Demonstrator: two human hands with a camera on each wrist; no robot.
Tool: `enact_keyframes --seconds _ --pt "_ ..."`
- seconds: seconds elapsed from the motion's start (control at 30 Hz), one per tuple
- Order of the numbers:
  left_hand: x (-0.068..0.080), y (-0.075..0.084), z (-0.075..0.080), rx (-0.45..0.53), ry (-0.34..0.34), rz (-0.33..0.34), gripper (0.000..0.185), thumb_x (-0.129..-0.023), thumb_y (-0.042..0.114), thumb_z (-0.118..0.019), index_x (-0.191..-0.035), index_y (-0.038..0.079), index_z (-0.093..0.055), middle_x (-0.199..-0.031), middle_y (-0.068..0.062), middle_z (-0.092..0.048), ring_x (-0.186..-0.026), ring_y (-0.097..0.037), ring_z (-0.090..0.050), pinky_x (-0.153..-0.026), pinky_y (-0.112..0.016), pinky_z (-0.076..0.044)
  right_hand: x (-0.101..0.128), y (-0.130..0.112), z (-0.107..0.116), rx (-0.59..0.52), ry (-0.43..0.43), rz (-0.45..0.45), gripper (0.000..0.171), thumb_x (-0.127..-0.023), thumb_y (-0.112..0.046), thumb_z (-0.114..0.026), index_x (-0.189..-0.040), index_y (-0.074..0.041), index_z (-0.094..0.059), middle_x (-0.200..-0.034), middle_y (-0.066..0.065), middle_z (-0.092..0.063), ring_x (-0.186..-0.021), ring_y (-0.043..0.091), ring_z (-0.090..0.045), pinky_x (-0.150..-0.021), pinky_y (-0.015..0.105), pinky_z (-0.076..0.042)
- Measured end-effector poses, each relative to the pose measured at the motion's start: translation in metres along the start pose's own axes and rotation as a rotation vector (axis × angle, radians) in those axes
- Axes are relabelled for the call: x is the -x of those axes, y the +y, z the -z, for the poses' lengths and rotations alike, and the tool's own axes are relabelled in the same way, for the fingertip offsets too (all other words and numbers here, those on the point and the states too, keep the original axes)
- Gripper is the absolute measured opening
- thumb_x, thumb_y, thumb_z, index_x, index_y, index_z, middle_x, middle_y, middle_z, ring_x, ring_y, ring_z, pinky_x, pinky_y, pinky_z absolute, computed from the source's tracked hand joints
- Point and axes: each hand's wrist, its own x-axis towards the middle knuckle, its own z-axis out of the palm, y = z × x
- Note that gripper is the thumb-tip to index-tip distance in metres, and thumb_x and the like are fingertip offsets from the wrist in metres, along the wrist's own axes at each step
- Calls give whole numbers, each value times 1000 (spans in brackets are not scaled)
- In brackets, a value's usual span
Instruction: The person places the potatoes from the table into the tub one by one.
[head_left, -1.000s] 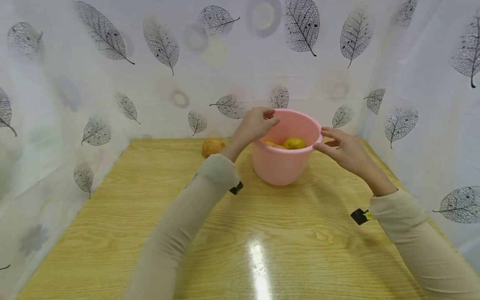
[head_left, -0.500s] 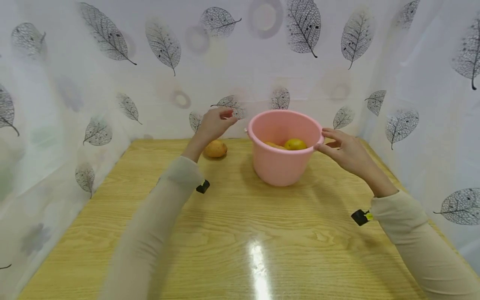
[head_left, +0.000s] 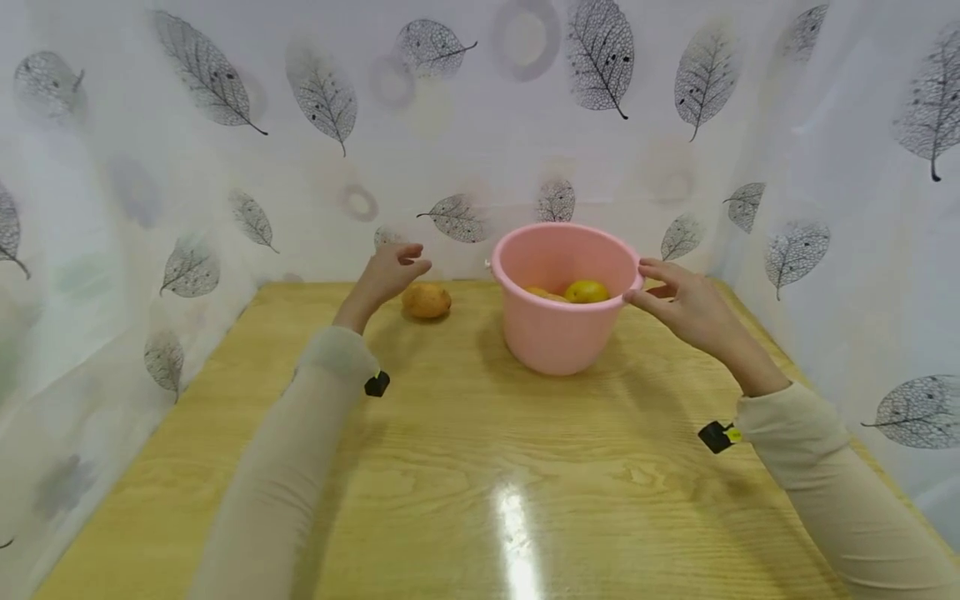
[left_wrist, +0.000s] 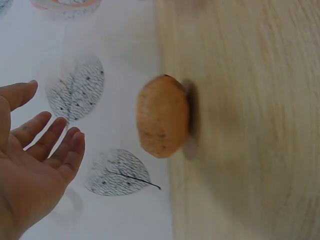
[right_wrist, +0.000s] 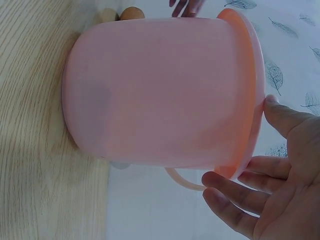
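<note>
In the head view, a pink bucket point(head_left: 558, 337) stands upright at the back of the table. Inside it lie a yellow, smooth oval fruit point(head_left: 587, 291) and other yellowish-tan rounded pieces point(head_left: 542, 293), partly hidden by the wall. My right hand point(head_left: 693, 308) touches the bucket's right rim with its thumb and fairly straight fingertips. A tan, brown-specked oval that looks like a potato point(left_wrist: 163, 116) rests on the table left of the bucket. My left hand point(head_left: 386, 275) hovers just beside it, holding nothing, its fingers loosely bent and palm showing in the left wrist view.
The wooden table point(head_left: 465, 467) reaches back to a white curtain point(head_left: 450, 125) printed with dark leaves. A curved pale handle point(right_wrist: 182, 181) hangs at the bucket's far side in the right wrist view. Small black devices sit under both cuffs.
My left hand has moved from above the bucket's left rim leftward and lower, to beside the potato-like oval. My right hand stays at the bucket's rim, and the bucket stays in place.
</note>
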Motion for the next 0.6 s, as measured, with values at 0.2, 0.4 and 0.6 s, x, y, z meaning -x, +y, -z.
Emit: enact_keyframes --seconds 0.2,0.4,0.6 --pt "-2 -24 -9 15 -6 42 59 -106 27 -55 -155 -3 -42 -158 -20 -44 -141 -37 -46 -115 -49 -41 -1 3 -2 -3 -1 3 58 -103 -30 -68 -149 2 -52 -157 23 -44 -115 50 -64 -86 65 -55" --pt "-3 -38 -14 -23 -16 71 59 -106 30 -54 -155 -2 -43 -158 -22 -43 -142 -40 -43 -115 -52 -40 0 4 -1 -2 9 3 58 -103 -30 -68 -149 1 -53 -156 23 -45 -114 50 -64 -87 65 -55" --pt "-6 -48 -23 4 -51 95 58 -105 22 -54 -157 0 -40 -161 -26 -35 -148 -43 -33 -118 -55 -33 1 5 -2 1 28 11 56 -102 -29 -69 -147 0 -55 -155 21 -47 -111 48 -66 -85 63 -56"
